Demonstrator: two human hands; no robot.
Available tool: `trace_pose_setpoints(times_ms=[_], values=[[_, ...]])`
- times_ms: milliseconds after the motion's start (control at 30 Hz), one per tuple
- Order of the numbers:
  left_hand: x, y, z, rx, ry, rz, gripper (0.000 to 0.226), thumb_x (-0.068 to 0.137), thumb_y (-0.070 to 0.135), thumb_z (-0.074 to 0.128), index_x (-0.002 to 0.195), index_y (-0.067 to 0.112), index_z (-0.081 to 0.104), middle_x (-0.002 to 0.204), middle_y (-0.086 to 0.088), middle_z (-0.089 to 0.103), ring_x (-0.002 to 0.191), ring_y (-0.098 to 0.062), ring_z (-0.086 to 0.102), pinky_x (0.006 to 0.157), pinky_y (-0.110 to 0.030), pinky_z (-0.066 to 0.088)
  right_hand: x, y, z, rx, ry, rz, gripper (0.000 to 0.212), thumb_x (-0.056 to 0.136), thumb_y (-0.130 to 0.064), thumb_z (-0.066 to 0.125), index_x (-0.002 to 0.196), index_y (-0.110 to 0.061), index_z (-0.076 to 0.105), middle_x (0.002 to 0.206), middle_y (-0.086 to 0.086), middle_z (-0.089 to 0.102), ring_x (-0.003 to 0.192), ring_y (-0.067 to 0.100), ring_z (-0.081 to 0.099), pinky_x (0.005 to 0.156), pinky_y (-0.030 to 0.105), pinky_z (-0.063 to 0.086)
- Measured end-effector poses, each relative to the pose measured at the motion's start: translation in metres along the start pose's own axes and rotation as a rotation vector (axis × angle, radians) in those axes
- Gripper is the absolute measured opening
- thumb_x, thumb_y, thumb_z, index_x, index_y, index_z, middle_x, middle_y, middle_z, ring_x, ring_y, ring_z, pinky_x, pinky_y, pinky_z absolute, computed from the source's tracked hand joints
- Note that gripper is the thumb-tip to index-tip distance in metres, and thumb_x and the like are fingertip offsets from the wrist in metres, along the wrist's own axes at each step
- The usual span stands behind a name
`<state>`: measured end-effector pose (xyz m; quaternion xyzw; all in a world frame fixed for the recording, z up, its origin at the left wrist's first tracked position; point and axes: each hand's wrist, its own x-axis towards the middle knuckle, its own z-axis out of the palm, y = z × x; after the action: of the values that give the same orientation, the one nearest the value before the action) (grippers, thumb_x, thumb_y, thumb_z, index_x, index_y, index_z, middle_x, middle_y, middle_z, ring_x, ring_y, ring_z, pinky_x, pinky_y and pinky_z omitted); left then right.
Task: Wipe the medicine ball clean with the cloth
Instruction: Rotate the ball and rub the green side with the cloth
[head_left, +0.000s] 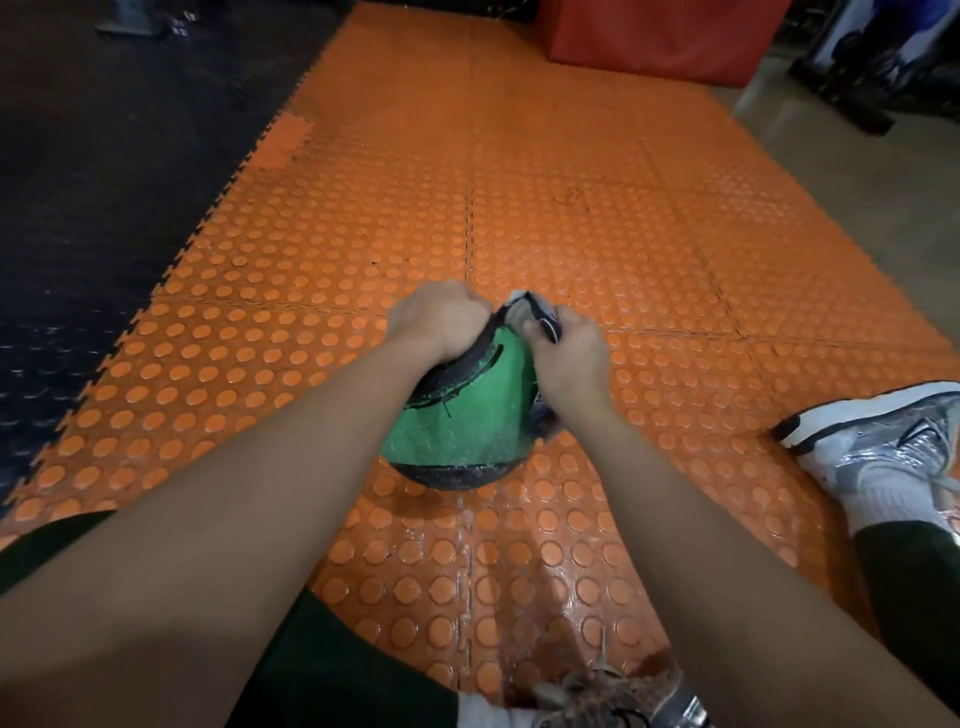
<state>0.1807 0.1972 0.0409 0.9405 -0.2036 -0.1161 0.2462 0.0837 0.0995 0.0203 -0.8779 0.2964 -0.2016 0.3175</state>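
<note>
A green and black medicine ball (462, 421) rests on the orange studded mat (571, 218) between my legs. My left hand (434, 319) clamps its far upper left side, fingers curled over the black panel. My right hand (569, 358) presses a white cloth with dark trim (537, 317) against the ball's upper right side. A bit of the cloth also shows below my right wrist. The far side of the ball is hidden.
A red padded box (660, 36) stands at the back of the mat. Black rubber flooring (104, 182) lies to the left, bare concrete to the right. My right shoe (883, 441) rests on the mat's right edge; my left shoe (613, 701) is near the bottom.
</note>
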Motion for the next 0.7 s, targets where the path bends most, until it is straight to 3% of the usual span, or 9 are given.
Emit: trace_pose_setpoints(times_ms=[67,200,300,367,400,533,600,633,700], values=[[-0.004,0.004,0.002,0.039,0.018,0.001,0.037,0.091,0.036,0.041,0.110,0.020,0.068,0.117,-0.012,0.064,0.107,-0.032,0.058,0.080,-0.032,0.040,0.002,0.001,0.002,-0.024,0.035,0.033,0.026,0.094,-0.031,0.050,0.099,-0.007,0.059,0.096,0.010,0.055,0.094,0.028,0.051,0.068,0.027,0.027],[0.002,0.002,0.001,0.020,-0.001,-0.019,0.036,0.090,0.037,0.041,0.104,0.017,0.068,0.112,-0.011,0.066,0.097,-0.031,0.058,0.077,-0.033,0.041,-0.041,-0.002,0.004,0.085,0.095,-0.139,0.022,0.093,-0.027,0.053,0.102,-0.009,0.062,0.090,-0.002,0.045,0.089,0.022,0.046,0.071,0.028,0.030],[0.002,0.004,-0.001,0.013,-0.012,-0.026,0.033,0.090,0.035,0.041,0.096,0.014,0.066,0.105,-0.012,0.065,0.088,-0.030,0.055,0.073,-0.032,0.039,-0.066,0.001,-0.003,0.158,-0.007,-0.216,0.020,0.091,-0.023,0.057,0.105,-0.012,0.066,0.086,-0.005,0.048,0.084,0.013,0.047,0.065,0.021,0.029],[0.002,0.004,-0.002,0.008,-0.012,-0.029,0.033,0.091,0.035,0.041,0.099,0.015,0.066,0.107,-0.012,0.064,0.087,-0.029,0.053,0.074,-0.032,0.037,-0.064,0.003,-0.017,0.317,-0.124,-0.144,0.017,0.091,-0.024,0.056,0.099,-0.013,0.067,0.084,0.000,0.054,0.079,0.013,0.051,0.068,0.020,0.037],[0.003,0.003,-0.002,0.001,-0.014,-0.031,0.034,0.091,0.035,0.040,0.102,0.015,0.066,0.110,-0.012,0.064,0.091,-0.029,0.054,0.075,-0.033,0.037,-0.058,0.003,-0.025,0.418,-0.152,-0.079,0.016,0.092,-0.025,0.055,0.091,-0.014,0.066,0.081,0.004,0.057,0.075,0.019,0.053,0.068,0.029,0.041],[0.002,-0.004,-0.003,-0.021,-0.010,-0.050,0.034,0.089,0.035,0.040,0.104,0.019,0.067,0.116,-0.009,0.063,0.105,-0.032,0.056,0.077,-0.034,0.036,-0.015,-0.002,-0.053,0.609,-0.013,0.135,0.029,0.093,-0.038,0.050,0.070,-0.020,0.055,0.071,0.013,0.051,0.062,0.028,0.049,0.052,0.046,0.042],[0.002,-0.004,-0.003,-0.030,-0.005,-0.054,0.035,0.090,0.036,0.041,0.107,0.020,0.067,0.117,-0.008,0.063,0.105,-0.031,0.056,0.076,-0.033,0.035,0.000,-0.006,-0.050,0.583,0.005,0.143,0.030,0.093,-0.040,0.049,0.070,-0.021,0.052,0.067,0.008,0.047,0.057,0.021,0.046,0.050,0.033,0.040],[0.002,-0.004,-0.003,-0.028,-0.004,-0.056,0.035,0.090,0.036,0.041,0.108,0.019,0.066,0.117,-0.009,0.063,0.106,-0.032,0.056,0.076,-0.032,0.035,0.003,-0.010,-0.041,0.505,-0.046,0.111,0.030,0.095,-0.038,0.048,0.070,-0.021,0.051,0.064,0.002,0.047,0.054,0.016,0.044,0.048,0.023,0.038],[0.002,-0.002,-0.004,0.007,0.004,-0.052,0.032,0.091,0.033,0.042,0.105,0.015,0.065,0.116,-0.012,0.063,0.106,-0.032,0.057,0.076,-0.032,0.036,-0.005,-0.017,-0.016,0.304,-0.205,-0.007,0.024,0.096,-0.038,0.045,0.077,-0.025,0.053,0.070,-0.004,0.052,0.061,0.012,0.048,0.053,0.020,0.040]])
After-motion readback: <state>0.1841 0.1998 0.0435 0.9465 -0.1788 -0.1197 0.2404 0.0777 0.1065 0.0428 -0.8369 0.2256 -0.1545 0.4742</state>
